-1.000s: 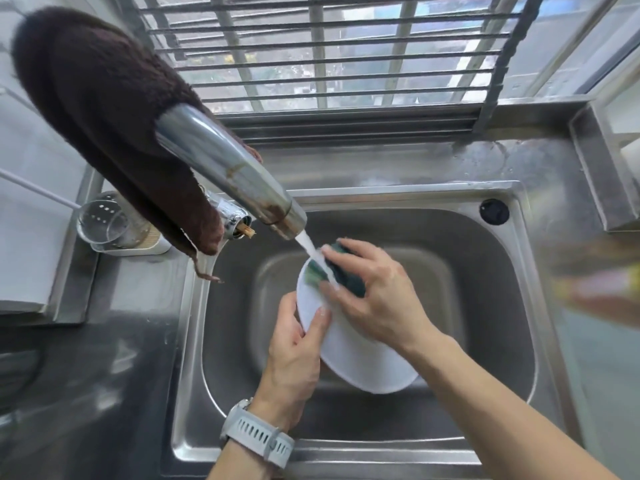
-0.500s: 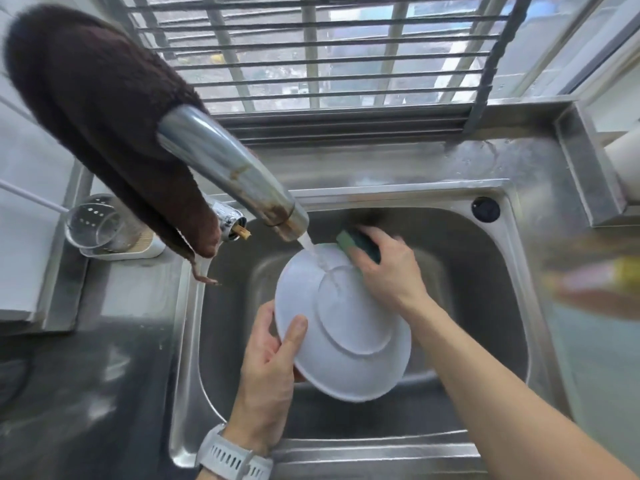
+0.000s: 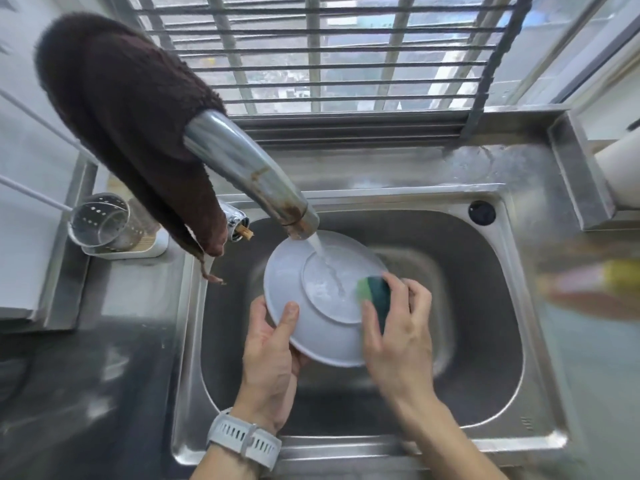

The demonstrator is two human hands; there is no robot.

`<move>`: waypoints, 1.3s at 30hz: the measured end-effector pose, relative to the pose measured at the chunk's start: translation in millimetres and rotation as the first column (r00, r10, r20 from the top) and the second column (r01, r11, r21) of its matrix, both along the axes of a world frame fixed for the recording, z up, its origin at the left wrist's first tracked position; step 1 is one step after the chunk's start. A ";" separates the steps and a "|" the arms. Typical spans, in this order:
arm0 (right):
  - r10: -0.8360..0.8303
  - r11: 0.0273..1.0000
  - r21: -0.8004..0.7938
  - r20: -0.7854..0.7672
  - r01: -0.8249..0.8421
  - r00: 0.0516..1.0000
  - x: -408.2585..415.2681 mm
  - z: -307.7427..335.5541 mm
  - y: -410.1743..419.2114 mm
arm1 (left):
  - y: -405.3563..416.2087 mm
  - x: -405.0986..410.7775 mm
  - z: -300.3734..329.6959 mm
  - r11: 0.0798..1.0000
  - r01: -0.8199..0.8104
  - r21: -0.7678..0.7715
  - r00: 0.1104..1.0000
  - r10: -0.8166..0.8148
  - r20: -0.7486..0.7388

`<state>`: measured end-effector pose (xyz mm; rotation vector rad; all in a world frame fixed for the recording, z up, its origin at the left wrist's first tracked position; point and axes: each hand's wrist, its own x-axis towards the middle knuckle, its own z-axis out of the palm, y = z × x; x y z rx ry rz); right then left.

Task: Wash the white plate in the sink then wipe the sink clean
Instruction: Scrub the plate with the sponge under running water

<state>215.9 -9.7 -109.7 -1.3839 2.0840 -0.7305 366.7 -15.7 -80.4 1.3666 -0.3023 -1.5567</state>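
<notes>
Since the earlier frame we have swung the sponge (image 3: 375, 297) from the far edge of the white plate (image 3: 322, 299) round to its right side, where it now sits against the rim, just beside the raised foot ring. We have also tipped the plate a little, so the tap (image 3: 249, 178) now pours straight onto the middle of its underside instead of onto the far edge. We read this as the scrub of the back working its way round the rim under running water; the wash is under way but not finished, and wiping the sink (image 3: 485, 341) has not begun.

Our left hand (image 3: 273, 362) grips the plate at its lower left edge, thumb laid over the upturned back and the fingers hidden beneath. Our right hand (image 3: 398, 337) is curled round the sponge, thumb on its near side and fingers over its far side, pressing it to the plate. We hold the plate bottom-up and tilted above the basin, between both hands, directly under the spout. A brown cloth (image 3: 128, 126) hangs over the tap's neck.
</notes>
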 end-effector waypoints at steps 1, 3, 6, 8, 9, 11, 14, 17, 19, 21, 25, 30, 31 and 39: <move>-0.018 0.999 0.035 -0.010 0.019 1.000 -1.8 -2.0 -15.0 | 0.1 -2.2 0.5 1.000 0.007 0.004 1.000 -0.007 -0.009; 0.004 0.997 0.074 -0.028 -0.001 1.000 2.3 -2.0 -39.1 | -0.1 -8.3 1.6 0.999 0.020 0.029 0.999 -0.019 -0.030; 0.140 0.990 -0.018 -0.033 -0.141 0.990 30.4 9.4 -40.8 | -1.3 -16.9 3.1 0.998 0.002 0.060 0.996 0.003 -0.089; 0.191 0.979 -0.065 -0.040 -0.193 0.981 42.6 17.9 -26.9 | -0.3 -19.9 5.2 0.995 -0.043 0.093 0.988 0.056 -0.144; 0.211 0.975 -0.070 -0.040 -0.213 0.977 44.9 20.9 -19.2 | 0.3 -19.8 5.5 0.991 -0.064 0.115 0.983 0.082 -0.164; 0.255 0.962 -0.084 -0.062 -0.260 0.965 46.3 26.1 -3.1 | 0.7 -19.1 5.0 0.983 -0.083 0.164 0.978 0.113 -0.178; 0.317 0.938 -0.113 -0.096 -0.327 0.944 45.0 31.0 22.6 | -1.4 -19.7 -1.4 0.950 -0.126 0.286 0.970 0.179 -0.166; 0.352 0.923 -0.134 -0.083 -0.360 0.932 30.3 29.3 37.9 | -5.5 -20.8 -0.3 0.931 -0.172 0.321 0.951 0.242 -0.192; 0.315 0.936 -0.147 -0.064 -0.321 0.947 11.8 27.0 38.5 | -6.3 -19.0 2.5 0.945 -0.193 0.263 0.949 0.248 -0.193; 0.201 0.969 -0.143 -0.028 -0.203 0.979 -8.5 22.3 31.7 | -6.6 -13.5 2.3 0.963 -0.184 0.199 0.963 0.217 -0.159; -0.047 0.999 0.023 0.029 0.046 0.998 -44.2 1.8 -16.8 | 1.8 -4.3 1.9 0.989 -0.047 0.141 0.995 0.060 -0.085; 0.012 0.980 0.201 -0.068 0.002 0.998 -32.6 -10.0 -92.7 | 9.2 -5.6 3.4 0.989 0.060 0.137 0.998 -0.055 -0.041; 0.059 0.981 0.191 -0.097 -0.040 0.994 -22.0 -7.3 -100.9 | 9.0 -6.8 2.5 0.988 0.071 0.140 0.997 -0.065 -0.046; 0.533 0.838 -0.013 -0.198 -0.546 0.822 60.5 27.9 -55.6 | -2.1 -11.6 -2.2 0.968 -0.002 0.249 0.926 0.096 -0.365</move>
